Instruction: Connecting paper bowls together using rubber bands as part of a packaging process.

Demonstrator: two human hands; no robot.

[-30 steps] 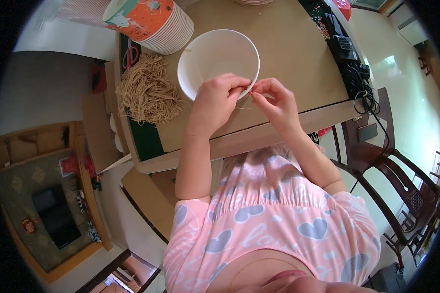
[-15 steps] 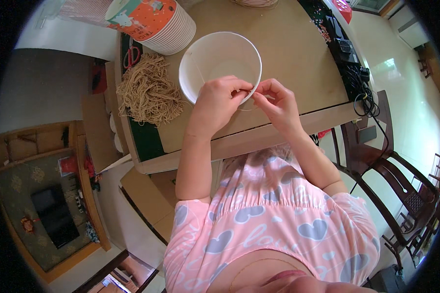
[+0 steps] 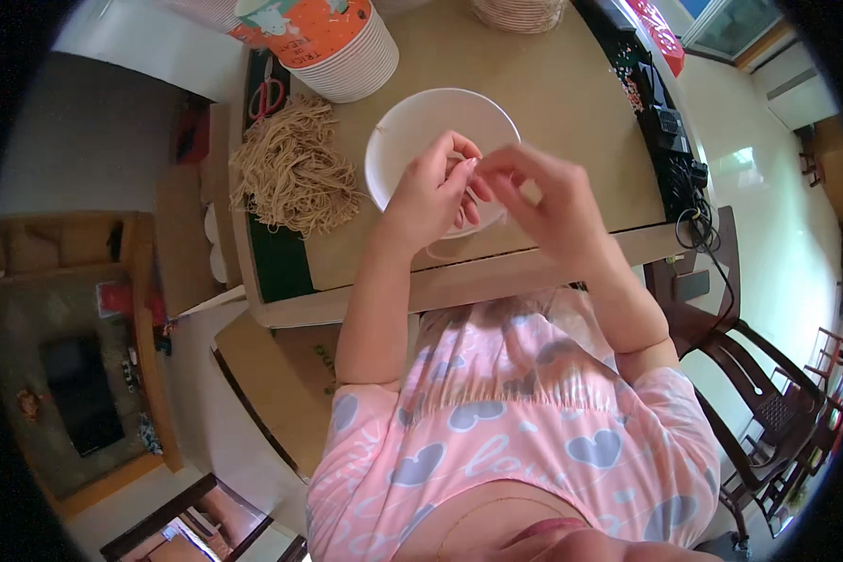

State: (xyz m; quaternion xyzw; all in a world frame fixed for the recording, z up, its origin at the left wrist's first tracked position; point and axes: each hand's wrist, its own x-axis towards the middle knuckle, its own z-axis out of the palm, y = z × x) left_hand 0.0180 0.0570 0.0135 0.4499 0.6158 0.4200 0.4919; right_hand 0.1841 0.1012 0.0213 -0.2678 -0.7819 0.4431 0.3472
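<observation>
A white paper bucket stands open side up near the table's front edge. A thin beige strand of string shows just below it, beside my left wrist. My left hand is over the bucket's near side, its fingers curled in a pinch on the string. Close against it, my right hand is blurred by motion, thumb and fingers drawn together. What lies between its fingertips is too small to make out. To the left, a tangled pile of beige string lies on the table.
Scissors with red handles lie behind the string pile. A stack of orange printed paper buckets rests at the back left. At the far edge is a coiled bundle. Black cables and a power strip run along the right side.
Both hands have come off the bucket's rim and are now above its opening, fingertips together. The right hand has turned and lifted. The whole view has shifted slightly.
</observation>
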